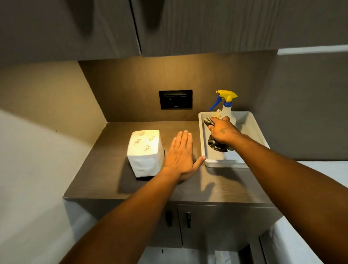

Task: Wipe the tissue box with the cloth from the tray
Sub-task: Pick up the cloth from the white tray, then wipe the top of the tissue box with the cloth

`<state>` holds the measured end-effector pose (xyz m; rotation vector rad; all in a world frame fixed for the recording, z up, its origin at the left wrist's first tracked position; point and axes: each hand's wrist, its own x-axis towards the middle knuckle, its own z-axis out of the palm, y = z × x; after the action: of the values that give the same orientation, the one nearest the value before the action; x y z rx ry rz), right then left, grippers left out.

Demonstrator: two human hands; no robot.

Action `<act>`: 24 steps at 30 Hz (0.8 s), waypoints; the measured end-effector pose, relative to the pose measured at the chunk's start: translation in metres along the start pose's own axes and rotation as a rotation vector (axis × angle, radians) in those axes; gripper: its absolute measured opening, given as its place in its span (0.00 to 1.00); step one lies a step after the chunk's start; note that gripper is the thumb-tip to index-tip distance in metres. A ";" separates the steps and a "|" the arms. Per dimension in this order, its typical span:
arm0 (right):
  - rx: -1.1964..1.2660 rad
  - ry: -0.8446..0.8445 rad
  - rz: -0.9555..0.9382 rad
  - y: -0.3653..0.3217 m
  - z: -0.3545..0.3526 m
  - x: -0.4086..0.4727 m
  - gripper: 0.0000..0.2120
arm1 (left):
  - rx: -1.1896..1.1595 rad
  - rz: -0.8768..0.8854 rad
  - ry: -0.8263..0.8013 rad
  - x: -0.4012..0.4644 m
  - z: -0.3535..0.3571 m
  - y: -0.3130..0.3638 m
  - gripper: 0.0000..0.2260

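wall socket (175, 99) lettering looks unreadable; right hand (223, 133) grips cloth (216, 144).

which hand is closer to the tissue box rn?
Left. The left hand lies flat and open on the counter just right of the tissue box; the right hand is farther right, over the tray, gripping the cloth.

Warm under-cabinet light on counter (115, 183), dim elsewhere; wide-angle edge stretch, soft blur up top.
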<state>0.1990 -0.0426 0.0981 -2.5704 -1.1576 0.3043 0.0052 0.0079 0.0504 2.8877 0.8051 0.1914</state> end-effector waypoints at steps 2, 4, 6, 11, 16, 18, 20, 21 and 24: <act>0.037 0.018 -0.037 -0.015 -0.007 -0.007 0.19 | -0.004 0.008 0.042 -0.004 -0.017 0.000 0.43; 0.049 0.000 -0.113 -0.032 -0.009 -0.013 0.18 | 0.009 0.008 0.093 -0.008 -0.033 -0.003 0.43; 0.112 0.005 -0.149 -0.048 -0.009 -0.017 0.20 | 0.018 -0.005 0.144 -0.013 -0.048 -0.012 0.43; 0.137 -0.050 -0.291 -0.095 0.005 -0.030 0.20 | 0.019 -0.069 0.215 -0.030 -0.075 -0.059 0.45; 0.109 -0.062 -0.344 -0.129 0.029 -0.037 0.20 | -0.068 -0.164 0.186 -0.044 -0.076 -0.120 0.52; 0.095 -0.056 -0.352 -0.137 0.035 -0.040 0.20 | -0.187 -0.181 0.136 -0.049 -0.071 -0.144 0.58; 0.072 -0.048 -0.343 -0.142 0.039 -0.042 0.20 | -0.316 -0.178 0.083 -0.053 -0.063 -0.164 0.64; 0.061 -0.042 -0.329 -0.145 0.041 -0.043 0.20 | -0.367 -0.175 0.047 -0.054 -0.059 -0.174 0.66; 0.034 -0.016 -0.299 -0.153 0.044 -0.044 0.21 | -0.522 -0.210 -0.059 -0.050 -0.043 -0.195 0.69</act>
<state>0.0508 0.0291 0.1148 -2.3255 -1.5042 0.2712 -0.1424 0.1512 0.0563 2.2971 0.8846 0.2485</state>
